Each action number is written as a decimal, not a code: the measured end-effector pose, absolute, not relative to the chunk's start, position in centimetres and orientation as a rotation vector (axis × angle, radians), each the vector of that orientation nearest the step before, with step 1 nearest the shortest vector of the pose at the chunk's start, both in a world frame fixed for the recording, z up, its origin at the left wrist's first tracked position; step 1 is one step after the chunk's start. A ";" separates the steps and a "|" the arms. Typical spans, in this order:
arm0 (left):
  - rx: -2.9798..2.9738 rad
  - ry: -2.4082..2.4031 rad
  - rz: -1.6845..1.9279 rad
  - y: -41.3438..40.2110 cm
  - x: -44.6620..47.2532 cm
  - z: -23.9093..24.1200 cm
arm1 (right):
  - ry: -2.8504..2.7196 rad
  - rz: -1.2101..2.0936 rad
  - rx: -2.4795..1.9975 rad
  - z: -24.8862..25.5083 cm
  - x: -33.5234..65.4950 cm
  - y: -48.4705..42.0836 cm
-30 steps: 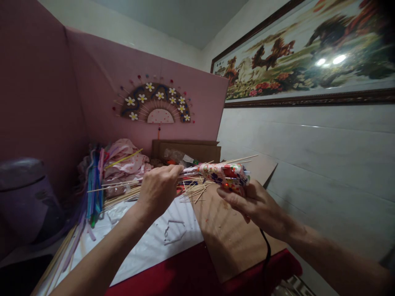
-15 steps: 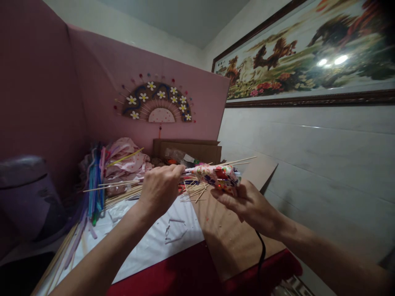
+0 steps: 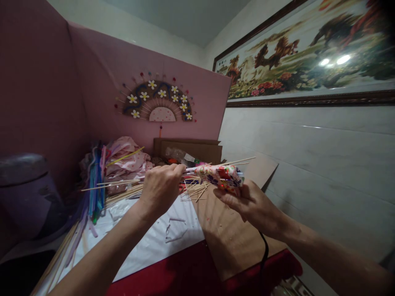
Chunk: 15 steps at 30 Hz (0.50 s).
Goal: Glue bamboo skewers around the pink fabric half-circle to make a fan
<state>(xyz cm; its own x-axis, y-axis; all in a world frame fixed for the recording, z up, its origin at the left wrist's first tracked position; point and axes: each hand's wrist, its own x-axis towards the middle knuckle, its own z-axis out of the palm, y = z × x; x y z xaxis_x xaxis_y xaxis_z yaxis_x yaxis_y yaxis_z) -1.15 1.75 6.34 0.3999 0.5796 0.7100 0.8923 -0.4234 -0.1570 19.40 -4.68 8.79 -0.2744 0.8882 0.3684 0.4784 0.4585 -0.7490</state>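
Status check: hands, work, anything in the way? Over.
Left hand closed on thin sticks. Right hand gripping floral-covered tool, red light lit. Possible snags: loose sticks on the table, black cord below right hand.

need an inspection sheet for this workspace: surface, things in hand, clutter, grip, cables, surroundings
surface: white sheet beside brown board, red cloth showing in front
things in hand: thin sticks; floral-patterned device with a small red light
clutter: loose sticks, coloured strips, spotted pink fabric, white bent pieces
grip: left hand closed on the sticks; right hand around the device; contact between device and sticks unclear
cables: black cable hanging below the right hand; both ends hidden
surroundings: pink panel with fan-shaped decoration; framed horse picture on the wall; purple container at left
other people: nothing seen
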 end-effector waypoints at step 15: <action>-2.128 -1.293 -0.809 1.8 -1.0 6.2 | -1.945 0.542 -1.163 8.7 20.4 -4.8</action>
<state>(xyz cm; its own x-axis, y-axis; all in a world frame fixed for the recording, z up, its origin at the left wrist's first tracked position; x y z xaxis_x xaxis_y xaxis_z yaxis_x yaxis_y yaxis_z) -0.99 1.82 6.22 0.3669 0.5949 0.7152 0.9035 -0.4111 -0.1216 20.35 -4.82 8.68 -0.2675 0.8720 0.4100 0.5346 0.4883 -0.6898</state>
